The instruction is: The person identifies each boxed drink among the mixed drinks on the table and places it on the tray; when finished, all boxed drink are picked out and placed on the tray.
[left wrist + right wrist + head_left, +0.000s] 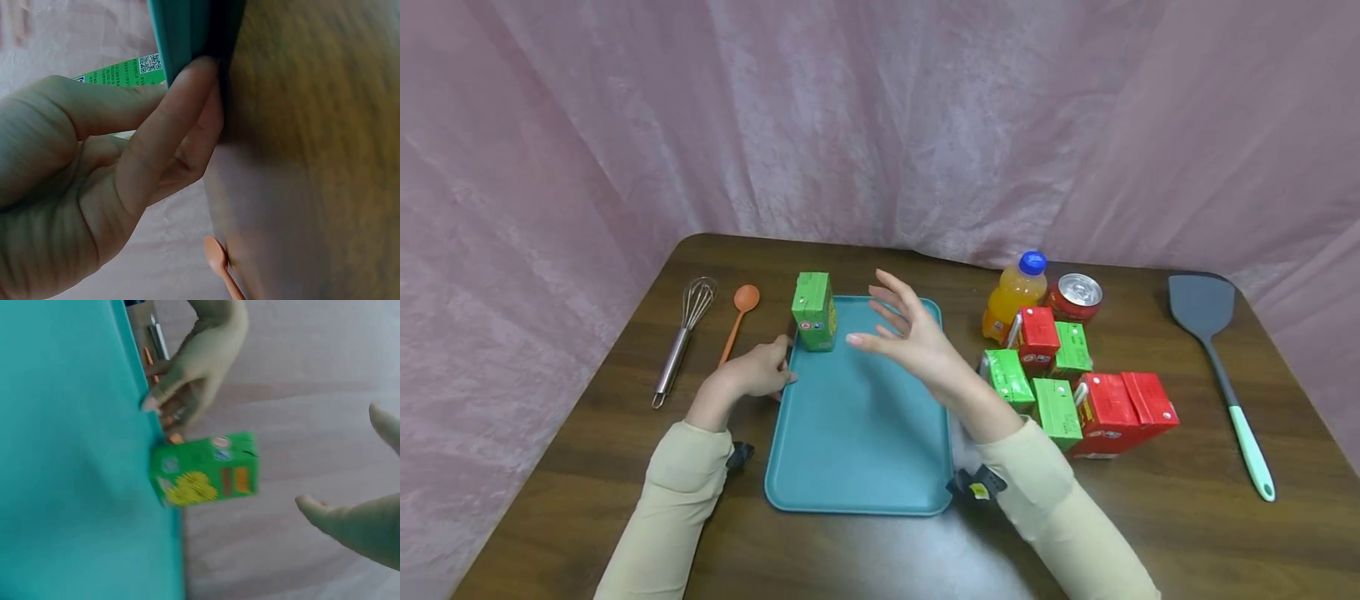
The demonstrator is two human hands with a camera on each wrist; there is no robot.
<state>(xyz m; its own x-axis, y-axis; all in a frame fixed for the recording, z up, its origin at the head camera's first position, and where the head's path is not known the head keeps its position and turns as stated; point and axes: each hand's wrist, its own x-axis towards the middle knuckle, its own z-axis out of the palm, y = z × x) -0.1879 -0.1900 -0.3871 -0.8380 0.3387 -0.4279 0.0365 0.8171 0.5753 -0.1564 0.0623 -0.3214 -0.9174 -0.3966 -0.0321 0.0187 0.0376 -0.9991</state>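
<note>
A blue-green tray lies mid-table. My left hand pinches its left rim between thumb and fingers, with the fingers reaching under the edge in the left wrist view. One green drink carton stands upright in the tray's far left corner, just beyond that hand. Over the right part of the tray hovers my right hand, its fingers spread and nothing between them. In the right wrist view the same carton shows its yellow flower print, apart from the right thumb and fingertips.
Right of the tray stand several green and red drink cartons, an orange drink bottle and a red can. A grey spatula lies far right. Left lie a whisk and an orange spoon. A pink curtain hangs behind.
</note>
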